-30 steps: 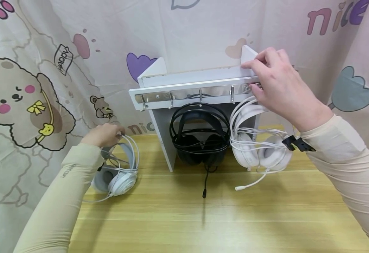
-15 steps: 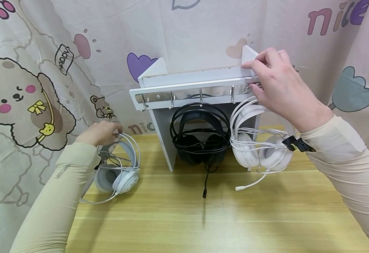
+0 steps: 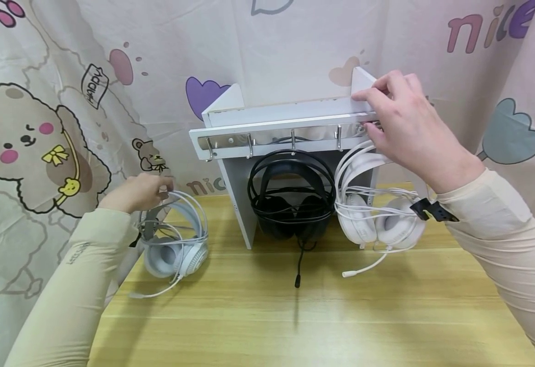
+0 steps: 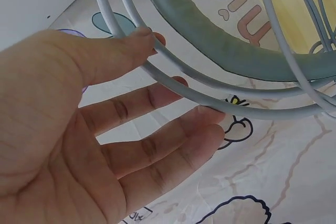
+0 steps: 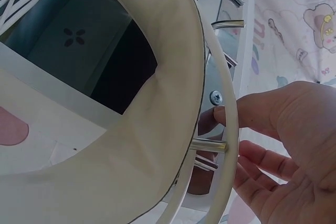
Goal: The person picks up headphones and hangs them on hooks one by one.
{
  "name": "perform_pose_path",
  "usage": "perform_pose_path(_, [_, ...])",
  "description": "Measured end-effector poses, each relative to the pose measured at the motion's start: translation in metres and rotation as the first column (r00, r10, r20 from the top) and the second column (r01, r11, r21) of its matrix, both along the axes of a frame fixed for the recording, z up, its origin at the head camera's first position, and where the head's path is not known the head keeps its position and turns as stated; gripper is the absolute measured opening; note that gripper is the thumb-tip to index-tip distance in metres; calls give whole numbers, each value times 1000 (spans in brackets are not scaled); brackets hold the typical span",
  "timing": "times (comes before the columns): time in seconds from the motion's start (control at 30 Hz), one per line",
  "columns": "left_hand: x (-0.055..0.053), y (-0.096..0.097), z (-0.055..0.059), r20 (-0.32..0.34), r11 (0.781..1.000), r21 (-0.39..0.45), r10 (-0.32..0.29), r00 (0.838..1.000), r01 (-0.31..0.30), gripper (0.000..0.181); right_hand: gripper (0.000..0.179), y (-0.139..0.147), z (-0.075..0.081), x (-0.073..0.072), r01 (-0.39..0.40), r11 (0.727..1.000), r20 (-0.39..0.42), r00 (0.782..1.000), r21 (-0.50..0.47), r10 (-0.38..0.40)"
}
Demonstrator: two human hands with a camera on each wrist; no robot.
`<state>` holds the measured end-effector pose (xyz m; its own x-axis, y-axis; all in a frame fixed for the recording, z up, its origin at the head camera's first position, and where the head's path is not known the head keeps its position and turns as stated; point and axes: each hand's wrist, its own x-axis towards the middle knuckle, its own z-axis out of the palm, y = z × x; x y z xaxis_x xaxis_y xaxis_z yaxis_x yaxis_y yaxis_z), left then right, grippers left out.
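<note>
My left hand (image 3: 139,192) pinches the thin twin headband tubes of a white headset (image 3: 195,258) with thumb and fingers, and the headset hangs low over the tabletop at the left. In the left wrist view the thumb lies across the headband tubes (image 4: 173,62). My right hand (image 3: 407,120) grips the right end of a white hook rack (image 3: 310,123), index finger on top and thumb at the front. From the rack's hooks hang a black headset (image 3: 273,216) in the middle and a second white headset (image 3: 358,227) at the right, whose headband (image 5: 178,77) partly hides the hooks.
Under the rack lies a light wooden table (image 3: 272,326). A curtain with printed cartoons (image 3: 285,56) covers the back and left side. The hooks (image 3: 250,145) at the rack's left end carry nothing. Microphone booms hang below the two hung headsets.
My left hand has shifted slightly up and away leftward, while the white headset below it has swung a little to the right and its microphone boom has come into view. The right hand stays in place.
</note>
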<state>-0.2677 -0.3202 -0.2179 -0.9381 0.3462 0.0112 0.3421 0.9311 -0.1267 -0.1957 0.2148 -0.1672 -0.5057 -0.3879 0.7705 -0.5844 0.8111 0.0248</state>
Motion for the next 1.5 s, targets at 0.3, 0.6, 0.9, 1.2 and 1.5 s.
perform_pose_path(0.3, [8,-1,2,-25,1000,-6,-10,1000,10,8,44,0,0,1,7,1000,8,1000,-9,-7])
perform_pose_path(0.6, [16,-1,-1,-37,999,34,-26,999,27,16,44,0,-1,1,13,1000,8,1000,-7,-13])
perform_pose_path(0.9, [22,0,-4,-67,990,97,-95,993,101,17,44,-1,-1,1,23,1000,3,1000,-3,-23])
perform_pose_path(1.2, [32,-1,-11,-140,951,208,-203,969,229,10,44,-2,0,0,29,1000,1,1000,5,-29])
perform_pose_path(1.5, [41,-5,-8,-98,939,251,-217,971,235,20,44,-2,-1,1,33,999,8,999,3,-33])
